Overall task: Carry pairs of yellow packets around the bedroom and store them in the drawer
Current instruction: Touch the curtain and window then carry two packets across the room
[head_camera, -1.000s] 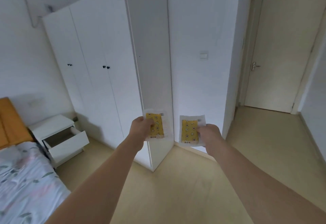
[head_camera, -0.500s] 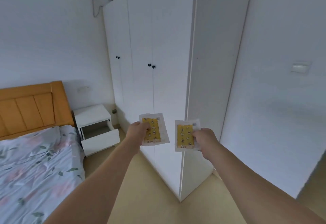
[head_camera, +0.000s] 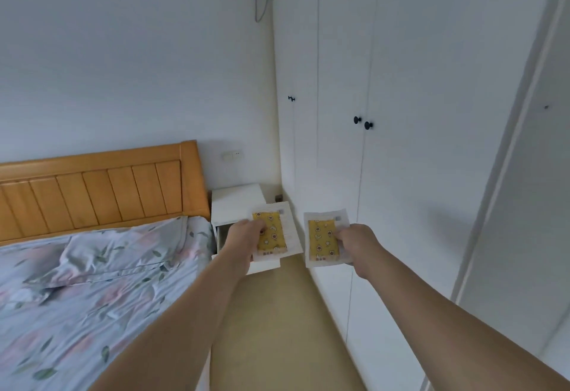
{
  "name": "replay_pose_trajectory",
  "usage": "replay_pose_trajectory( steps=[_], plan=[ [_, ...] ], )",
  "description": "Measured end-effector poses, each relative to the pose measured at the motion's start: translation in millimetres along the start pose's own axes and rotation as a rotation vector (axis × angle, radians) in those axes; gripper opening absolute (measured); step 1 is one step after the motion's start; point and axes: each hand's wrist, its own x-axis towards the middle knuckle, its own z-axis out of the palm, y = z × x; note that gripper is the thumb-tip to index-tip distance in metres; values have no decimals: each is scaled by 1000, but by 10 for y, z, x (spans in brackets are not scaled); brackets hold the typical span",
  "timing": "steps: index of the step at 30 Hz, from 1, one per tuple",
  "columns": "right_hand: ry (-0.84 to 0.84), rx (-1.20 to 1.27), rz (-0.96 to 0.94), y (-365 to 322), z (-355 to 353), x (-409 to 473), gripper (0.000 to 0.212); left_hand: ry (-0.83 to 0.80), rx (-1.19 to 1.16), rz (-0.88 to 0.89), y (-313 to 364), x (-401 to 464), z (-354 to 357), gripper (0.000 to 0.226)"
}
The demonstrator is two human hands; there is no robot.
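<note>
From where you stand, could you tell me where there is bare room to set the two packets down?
The nightstand top is bare, between the headboard and wardrobe. The floor strip between bed and wardrobe is bare too. The left hand and its packet hide most of the open drawer; the right hand holds the other packet.

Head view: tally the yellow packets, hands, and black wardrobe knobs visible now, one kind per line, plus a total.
Yellow packets: 2, left packet, right packet
Hands: 2, left hand, right hand
Black wardrobe knobs: 3
Total: 7
</note>
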Motion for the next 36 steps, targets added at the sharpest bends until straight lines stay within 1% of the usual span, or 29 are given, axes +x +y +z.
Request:
replay_pose_trajectory(
  steps=[4, 8, 11, 16, 22, 29, 31, 33, 36],
  plan=[
    [-81, 8, -13, -306, 325, 1062, 17, 117, 17, -12, 255, 942, 35, 5],
    [-129, 18, -62, -759, 692, 1990, 19, 234, -7, 30, 679, 1775, -7, 8],
    [-179, 8, -53, -966, 1041, 2525, 19, 260, -46, 15, 809, 2320, -104, 13],
    [-253, -37, -42, -1067, 1716, 3329, 21, 305, -91, -32, 799, 3244, -317, 16],
    [-254, -108, -18, -1045, 2643, 4470, 21, 301, -114, -84, 727, 4739, -623, 15],
    [-219, -244, 109, -1073, 3720, 5899, 16, 235, -98, -189, 689, 6660, -957, 13],
    [-203, -280, 135, -987, 3966, 6258, 14, 219, -108, -233, 618, 7096, -983, 12],
    [-207, -313, 155, -826, 4175, 6594, 17, 194, -99, -273, 466, 7465, -974, 12],
    [-224, -371, 207, -437, 4440, 7095, 18, 169, -69, -319, 78, 7949, -924, 10]
  ],
)
